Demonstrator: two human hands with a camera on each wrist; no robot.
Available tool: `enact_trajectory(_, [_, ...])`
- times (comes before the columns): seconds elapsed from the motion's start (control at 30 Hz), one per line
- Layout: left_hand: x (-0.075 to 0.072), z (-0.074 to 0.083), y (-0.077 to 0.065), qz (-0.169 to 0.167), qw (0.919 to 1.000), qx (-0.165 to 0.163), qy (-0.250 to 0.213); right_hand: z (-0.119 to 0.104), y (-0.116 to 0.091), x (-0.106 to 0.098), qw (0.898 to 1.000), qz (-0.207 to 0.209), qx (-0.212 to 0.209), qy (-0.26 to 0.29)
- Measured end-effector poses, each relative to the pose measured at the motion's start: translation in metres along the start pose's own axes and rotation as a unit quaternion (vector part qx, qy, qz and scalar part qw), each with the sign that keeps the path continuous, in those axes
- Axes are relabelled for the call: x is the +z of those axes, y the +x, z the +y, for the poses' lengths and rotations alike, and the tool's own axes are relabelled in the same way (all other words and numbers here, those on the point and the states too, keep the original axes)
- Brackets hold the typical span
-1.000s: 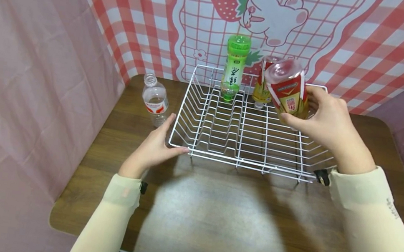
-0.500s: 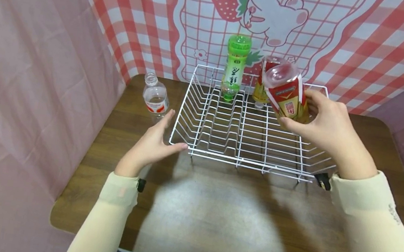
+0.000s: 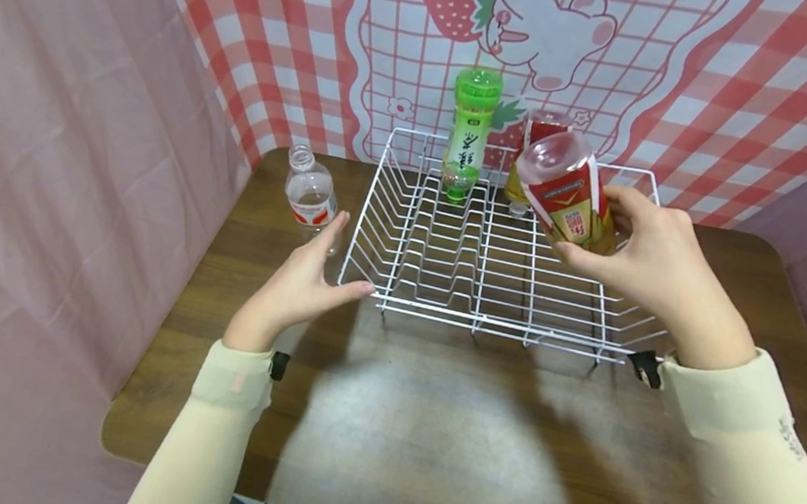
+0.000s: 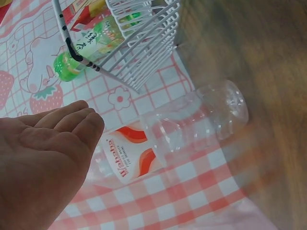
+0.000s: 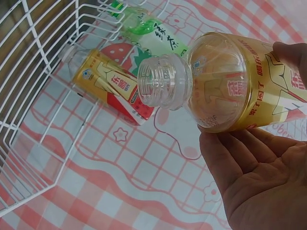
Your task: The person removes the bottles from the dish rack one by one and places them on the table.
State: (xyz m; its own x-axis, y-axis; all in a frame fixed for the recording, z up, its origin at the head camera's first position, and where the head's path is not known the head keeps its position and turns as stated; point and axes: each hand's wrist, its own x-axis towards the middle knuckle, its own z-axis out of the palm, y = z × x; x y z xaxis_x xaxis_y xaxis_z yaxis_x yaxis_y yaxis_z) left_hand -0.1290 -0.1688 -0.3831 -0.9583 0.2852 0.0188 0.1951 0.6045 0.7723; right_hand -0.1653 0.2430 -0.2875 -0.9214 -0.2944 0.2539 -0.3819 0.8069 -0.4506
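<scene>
My right hand (image 3: 662,267) grips a red-and-gold plastic bottle (image 3: 569,197), tilted neck down above the right half of a white wire dish rack (image 3: 474,321). Its uncapped mouth shows in the right wrist view, thumb and fingers on opposite sides of the label. A matching bottle (image 3: 535,134) stands inverted at the rack's back, partly hidden behind the held one. To its left, a green tea bottle (image 3: 471,130) is also upside down. At the front left corner my left hand (image 3: 297,281) has straight fingers, thumb by the rim; contact is unclear. It holds nothing.
Left of the rack, a clear water bottle (image 3: 312,195) stands upright and uncapped, close to my left fingertips. The brown wooden table (image 3: 424,456) extends in front. A red-checked cloth (image 3: 279,35) hangs right behind the rack, and a pink curtain (image 3: 59,159) at the left.
My right hand and its bottle have shifted slightly down and left. The left hand has drifted a little left, thumb pulling back along the rack corner.
</scene>
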Motion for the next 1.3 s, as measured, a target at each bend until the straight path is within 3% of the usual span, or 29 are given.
enact_trajectory(0.93, [-0.008, 0.015, 0.003, -0.011, 0.9996, 0.01, 0.022, -0.017, -0.012, 0.003, 0.999, -0.014, -0.046, -0.015])
enact_trajectory(1.3, [-0.013, 0.023, 0.002, -0.004, 0.999, 0.029, 0.034, -0.022, -0.016, 0.008, 0.998, -0.019, -0.058, -0.019])
